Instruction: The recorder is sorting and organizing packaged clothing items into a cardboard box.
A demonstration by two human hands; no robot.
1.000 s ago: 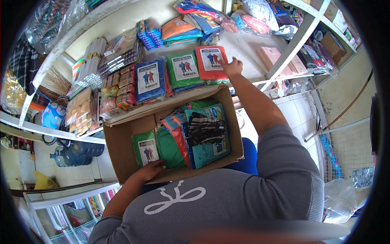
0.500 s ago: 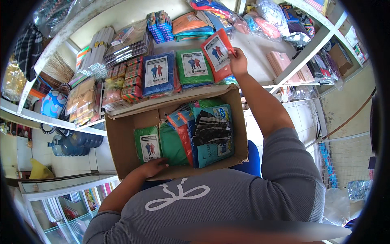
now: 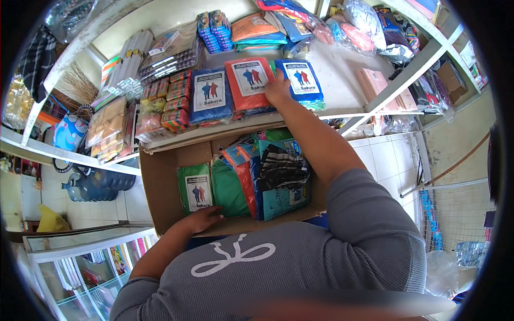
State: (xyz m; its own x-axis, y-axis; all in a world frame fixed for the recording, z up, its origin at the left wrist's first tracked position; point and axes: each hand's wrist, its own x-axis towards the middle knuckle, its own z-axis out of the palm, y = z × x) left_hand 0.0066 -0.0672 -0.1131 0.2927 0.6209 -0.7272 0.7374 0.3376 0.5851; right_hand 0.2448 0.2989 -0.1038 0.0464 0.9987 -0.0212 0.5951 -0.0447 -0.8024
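Observation:
On the shelf, a red raincoat packet (image 3: 241, 80) lies in the row, its label showing two figures in coats. My right hand (image 3: 279, 92) is closed on its right edge. Blue raincoat packets flank it, one on the left (image 3: 210, 111) and one on the right (image 3: 311, 100). Below stands an open cardboard box (image 3: 159, 184) with several packets in it. My left hand (image 3: 202, 220) rests at its near rim, fingers stretched beside a green raincoat packet (image 3: 186, 179). More green, red and blue packets lean beside that, with a black striped bundle (image 3: 281, 168) on top.
Small wrapped packs (image 3: 175, 101) and long grey boxes (image 3: 126, 64) fill the shelf's left part. Pink packs (image 3: 383, 88) lie to the right, near a white shelf post (image 3: 407, 69). Large water bottles (image 3: 99, 184) stand left of the box, above a glass display case (image 3: 80, 246).
My right hand has moved left and down with the red packet, which now covers the green one on the shelf. The blue packet at the right is now uncovered. My left hand has stayed put.

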